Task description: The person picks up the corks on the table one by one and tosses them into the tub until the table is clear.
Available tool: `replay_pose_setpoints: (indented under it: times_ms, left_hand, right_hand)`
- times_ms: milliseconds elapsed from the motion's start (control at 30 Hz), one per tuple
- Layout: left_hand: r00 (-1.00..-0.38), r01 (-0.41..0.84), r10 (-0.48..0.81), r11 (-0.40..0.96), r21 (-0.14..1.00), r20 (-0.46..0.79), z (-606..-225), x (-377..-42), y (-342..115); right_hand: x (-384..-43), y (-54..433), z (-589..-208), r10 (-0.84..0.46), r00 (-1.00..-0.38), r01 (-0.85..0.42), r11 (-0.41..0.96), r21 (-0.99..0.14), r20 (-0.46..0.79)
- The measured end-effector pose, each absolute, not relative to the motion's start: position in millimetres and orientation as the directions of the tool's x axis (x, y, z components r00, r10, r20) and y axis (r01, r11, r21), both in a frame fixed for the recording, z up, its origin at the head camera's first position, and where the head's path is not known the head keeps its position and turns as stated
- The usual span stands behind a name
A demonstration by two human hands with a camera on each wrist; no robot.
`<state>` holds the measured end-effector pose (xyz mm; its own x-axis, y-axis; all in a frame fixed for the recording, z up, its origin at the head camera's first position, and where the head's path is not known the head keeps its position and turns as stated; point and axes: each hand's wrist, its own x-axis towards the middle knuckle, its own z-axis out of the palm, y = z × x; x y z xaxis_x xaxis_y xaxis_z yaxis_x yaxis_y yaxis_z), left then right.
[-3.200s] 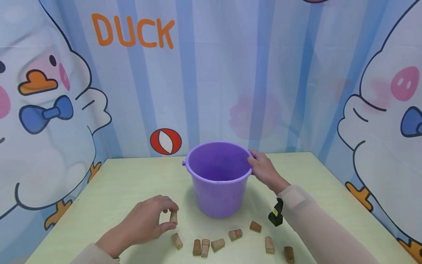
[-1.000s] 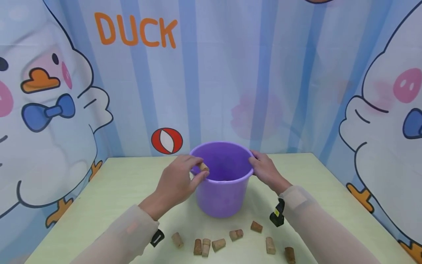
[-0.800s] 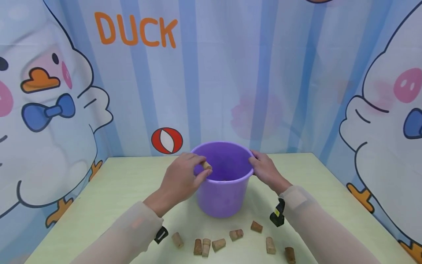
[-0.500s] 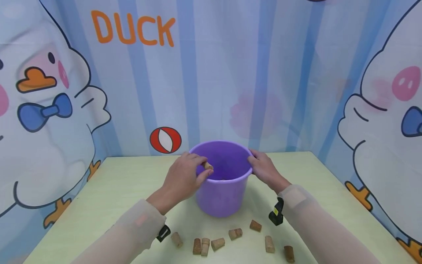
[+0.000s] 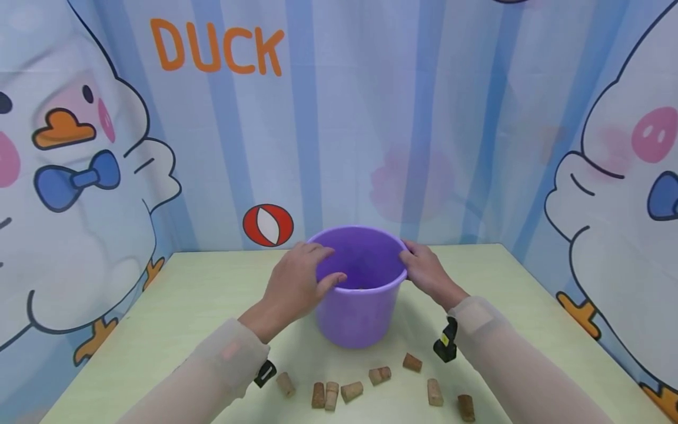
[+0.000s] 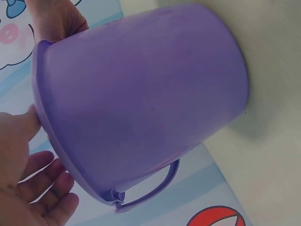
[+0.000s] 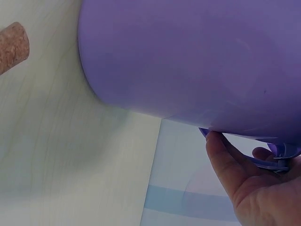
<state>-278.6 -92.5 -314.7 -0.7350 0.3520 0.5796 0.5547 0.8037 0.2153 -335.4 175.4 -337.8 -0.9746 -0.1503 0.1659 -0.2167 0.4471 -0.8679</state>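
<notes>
A purple plastic bucket stands on the table, its inside partly in view. Over its left rim my left hand is held with thumb and fingers spread, and nothing sits between them. In the left wrist view the fingers of that hand spread beside the rim, near the bucket's handle. My right hand grips the bucket at its right rim. The right wrist view shows its fingers curled at the handle under the bucket's side. The bottom of the bucket is mostly hidden.
Several wine corks lie in a loose row in front of the bucket, among them a pale cork at the left and a darker cork at the right. Behind the pale table hangs a printed duck curtain.
My left hand carried a cork from the table's front left up to the bucket, then let go of it; the cork is now out of sight. The right hand stays on the bucket.
</notes>
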Motion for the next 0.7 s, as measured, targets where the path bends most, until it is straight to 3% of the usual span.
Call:
replay_pose_setpoints:
  times_ms: [300,700]
  left_hand:
    - [-0.628,0.609,0.323,0.771,0.188,0.708,-324,-274,-105]
    - [-0.609,0.598,0.266,0.773,0.213,0.747,-335,-261,-130]
  right_hand:
    - [-337,177,-339,-0.155,-0.974,-0.218,0.436,-0.873,0.166]
    - [-336,176,-338,-0.148,-0.977,-0.206,0.448,-0.87,0.155]
